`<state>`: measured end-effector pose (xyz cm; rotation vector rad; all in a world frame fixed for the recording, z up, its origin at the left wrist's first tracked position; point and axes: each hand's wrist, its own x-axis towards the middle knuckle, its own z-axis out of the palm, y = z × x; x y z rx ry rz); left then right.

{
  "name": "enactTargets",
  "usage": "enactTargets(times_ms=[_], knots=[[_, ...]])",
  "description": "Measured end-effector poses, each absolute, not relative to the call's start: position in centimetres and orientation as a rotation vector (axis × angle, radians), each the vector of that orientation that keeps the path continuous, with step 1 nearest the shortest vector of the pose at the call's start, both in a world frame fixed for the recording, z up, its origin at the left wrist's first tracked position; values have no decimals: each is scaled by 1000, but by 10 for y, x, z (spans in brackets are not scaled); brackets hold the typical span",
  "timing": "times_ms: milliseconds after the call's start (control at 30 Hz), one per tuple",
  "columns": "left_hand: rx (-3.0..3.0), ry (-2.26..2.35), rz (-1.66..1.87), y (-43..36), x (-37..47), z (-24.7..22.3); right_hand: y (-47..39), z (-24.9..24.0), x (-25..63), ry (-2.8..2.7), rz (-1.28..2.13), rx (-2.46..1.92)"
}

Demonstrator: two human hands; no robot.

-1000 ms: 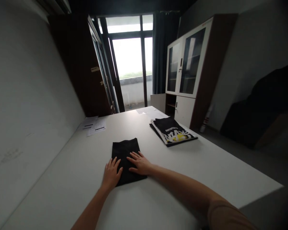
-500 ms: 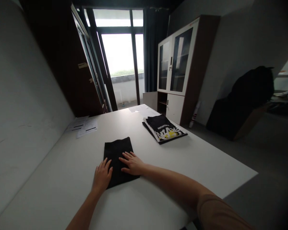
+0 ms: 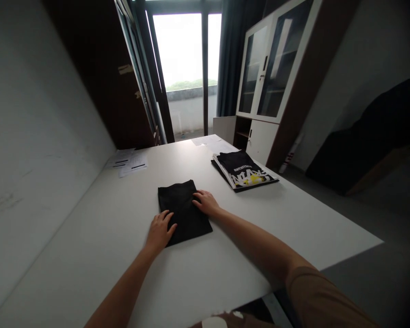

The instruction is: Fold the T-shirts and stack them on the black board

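Observation:
A folded black garment [image 3: 184,212], probably a shirt, lies flat on the white table [image 3: 239,259]. My left hand [image 3: 160,230] rests along its left edge, fingers apart over the fabric. On the opposite side, my right hand [image 3: 207,202] touches the upper right edge with its fingertips, palm down and fingers slightly bent. Neither hand lifts the cloth. To the right and farther back sits a stack of folded shirts [image 3: 244,171], the top one black with white lettering and a yellow print.
Printed sheets [image 3: 133,163] lie at the far left of the table by the wall. More paper [image 3: 207,141] is at the far end. A cabinet with glass doors [image 3: 273,64] stands beyond the table's right side, its lower left door open.
My right hand has slid from the garment's middle to its upper right edge. My left hand stays at the left edge. The camera view has tilted down and shifted left.

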<state>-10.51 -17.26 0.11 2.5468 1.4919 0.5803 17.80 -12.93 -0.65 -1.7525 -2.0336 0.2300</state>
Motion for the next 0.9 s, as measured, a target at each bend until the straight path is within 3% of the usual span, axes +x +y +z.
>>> enactTargets(times_ms=[133, 267, 433, 600, 800, 900], knots=[[2367, 1421, 807, -182, -97, 4, -138, 1, 173, -1963, 202, -1805], [1742, 1399, 1149, -175, -93, -5, -147, 11, 169, -1885, 144, -1967], [1056, 1257, 1060, -164, -97, -9, -158, 15, 168, -1976, 221, -2052], [1084, 1229, 905, -167, -95, -6, -161, 16, 167, -2005, 344, -1984], [1117, 1141, 1140, -165, -96, -12, -159, 22, 167, -2002, 866, -1464], [1210, 1132, 1172, -166, -97, -10, -162, 22, 161, -1926, 870, -1497]])
